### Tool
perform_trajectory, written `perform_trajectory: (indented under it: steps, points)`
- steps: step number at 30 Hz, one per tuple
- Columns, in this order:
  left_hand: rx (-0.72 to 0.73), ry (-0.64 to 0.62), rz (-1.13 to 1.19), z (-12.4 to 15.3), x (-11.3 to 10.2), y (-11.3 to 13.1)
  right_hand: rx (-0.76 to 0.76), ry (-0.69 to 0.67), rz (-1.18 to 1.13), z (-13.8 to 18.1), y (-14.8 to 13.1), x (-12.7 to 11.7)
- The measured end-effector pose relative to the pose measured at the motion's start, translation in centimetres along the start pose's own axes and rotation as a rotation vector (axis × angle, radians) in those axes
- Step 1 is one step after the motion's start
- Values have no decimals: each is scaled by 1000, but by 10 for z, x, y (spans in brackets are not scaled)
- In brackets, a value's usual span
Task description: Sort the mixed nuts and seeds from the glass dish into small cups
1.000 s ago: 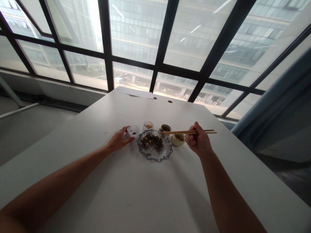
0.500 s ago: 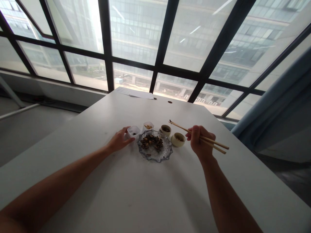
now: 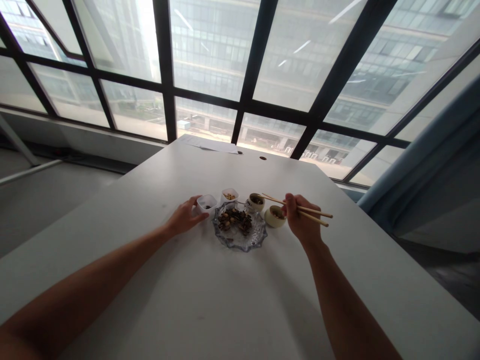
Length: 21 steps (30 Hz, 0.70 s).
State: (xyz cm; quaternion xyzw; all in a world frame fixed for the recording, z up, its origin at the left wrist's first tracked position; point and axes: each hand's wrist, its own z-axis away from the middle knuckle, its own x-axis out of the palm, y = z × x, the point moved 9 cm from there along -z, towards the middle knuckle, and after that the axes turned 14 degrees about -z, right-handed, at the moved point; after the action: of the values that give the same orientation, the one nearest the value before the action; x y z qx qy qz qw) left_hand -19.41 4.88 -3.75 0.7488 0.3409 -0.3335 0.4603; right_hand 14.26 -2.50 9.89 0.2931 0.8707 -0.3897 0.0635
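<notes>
My left hand (image 3: 185,215) has its thumb and fingers closed around the rim of a small white square cup (image 3: 204,205) with a few dark pieces inside. My right hand (image 3: 304,222) grips a pair of wooden chopsticks (image 3: 314,210). Their tips reach over a small beige cup (image 3: 256,202) that holds dark pieces. Close to the right fingertips stands a second beige cup (image 3: 275,219), also partly filled. A scalloped glass plate (image 3: 258,234) lies between the hands. On it is a pile of mixed brown seeds or nuts (image 3: 235,221).
Behind the plate stands another white cup (image 3: 230,194) with yellowish pieces. All of this is on a white table (image 3: 210,295). Sheets of paper (image 3: 215,145) lie at its far edge, near two round holes. Large windows rise behind; a blue curtain (image 3: 423,150) hangs at right.
My right hand and the chopsticks have moved left, bringing the tips down to the beige cup. A dark speck at the tips earlier is not visible now. My left hand has stayed put.
</notes>
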Motion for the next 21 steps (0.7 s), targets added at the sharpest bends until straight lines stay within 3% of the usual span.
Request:
perform_trajectory:
  steps: [4, 9, 13, 21]
  points:
    - [8, 8, 2, -1, 1, -2, 146, -38, -262, -1, -8, -1]
    - [11, 6, -1, -2, 2, -4, 425, -394, -444, 17, -4, 42]
    - [11, 2, 6, -2, 2, -2, 463, -553, -413, 31, 4, 66]
    - [-4, 2, 10, -1, 2, -1, 252, -336, -244, 15, 6, 43]
